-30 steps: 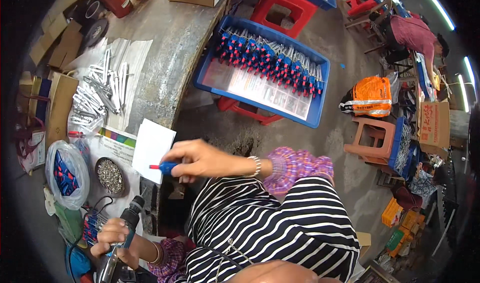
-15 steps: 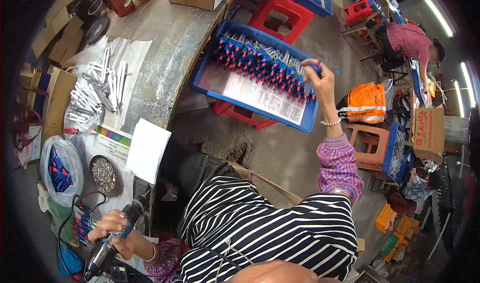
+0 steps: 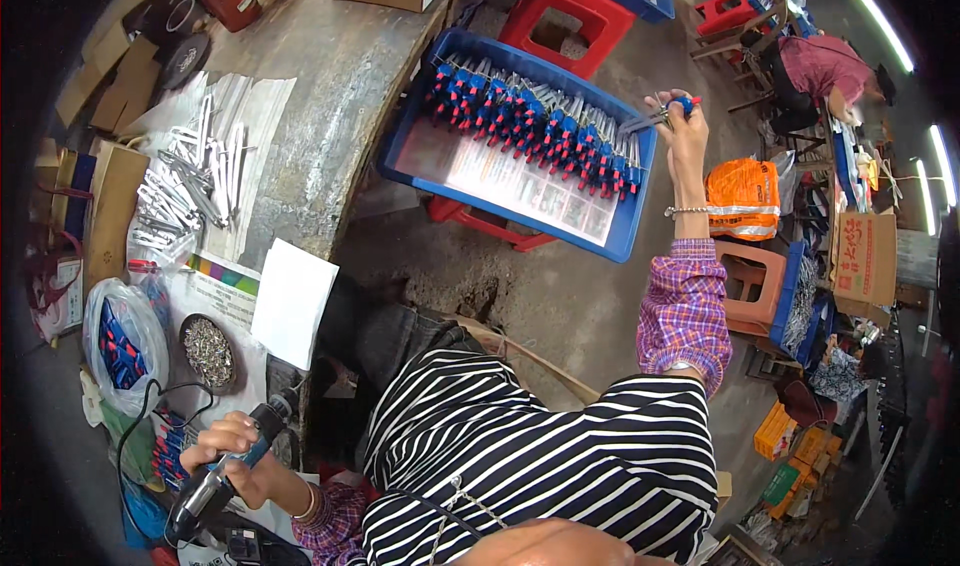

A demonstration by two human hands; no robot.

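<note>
At the lower left my left hand [image 3: 228,454] is wrapped round a corded power drill [image 3: 265,428] with a dark body, its front end pointing up toward the bench. My right hand [image 3: 688,136] is raised just beyond the right end of the blue tray [image 3: 420,174]. Its fingers pinch a small blue-and-red tool [image 3: 683,105], whose grey metal part points left over the tray. Inside the tray, similar blue-and-red pieces [image 3: 540,121] with metal strips lie in a dense row above a printed sheet [image 3: 500,181].
On the bench [image 3: 330,116] to the left lie loose metal strips [image 3: 185,186], a bowl of small metal parts [image 3: 208,351] and a plastic bag of blue-and-red pieces [image 3: 120,346]. Red stools [image 3: 565,21] stand beyond the tray. A person [image 3: 825,66] sits at the far right.
My right hand has moved right and a little away from me, turning so that the tool's metal part shows over the tray edge. The left hand with the drill has barely moved.
</note>
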